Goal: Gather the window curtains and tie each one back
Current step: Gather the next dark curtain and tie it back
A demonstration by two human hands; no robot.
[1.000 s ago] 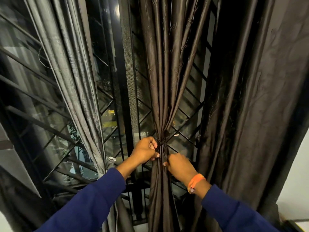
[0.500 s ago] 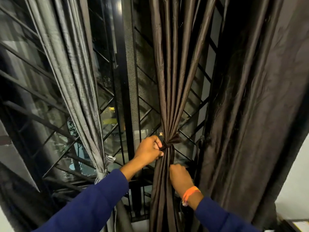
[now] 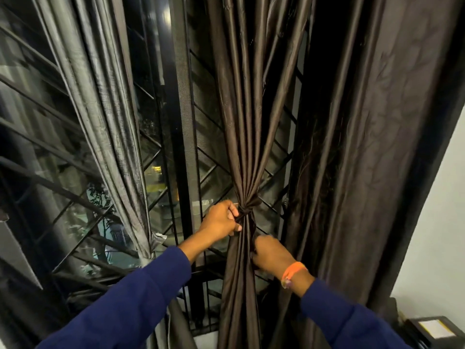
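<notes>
**Both hands on the brown curtain at its tie**

Around you: a dark window (image 3: pixel 161 137) with a black metal grille (image 3: pixel 203 170) of slanted bars behind everything, and a vertical frame post (image 3: pixel 183 122) running down the middle. Night outside, a few yellow lights visible through the glass. Far right, a wide dark drape (image 3: pixel 377 147) hangs loose and ungathered, overlapping the right edge of the window. A pale wall (image 3: pixel 442 210) sits beyond it, and a dark box (image 3: pixel 427 331) with a light label sits in the bottom right corner. On the left, a grey curtain (image 3: pixel 110 127) is already pulled in and cinched low with a light band (image 3: pixel 154 244), just left of your left sleeve (image 3: pixel 136 303).

The brown curtain (image 3: pixel 247 127) hangs centre frame, in front of the grille, right of the post. Shiny fabric, long vertical folds, pinched to a narrow waist by a dark tie (image 3: pixel 247 211), then falling straight below it.

Your left hand (image 3: pixel 220 221) is curled tight at the left side of the tie, fingers pinching the fabric there. Your right hand (image 3: pixel 270 253) sits lower, just under the tie, fingers tucked into the folds; it is motion-blurred, so cannot tell exactly what it grips. An orange wristband (image 3: pixel 294 270) is on your right wrist.
</notes>
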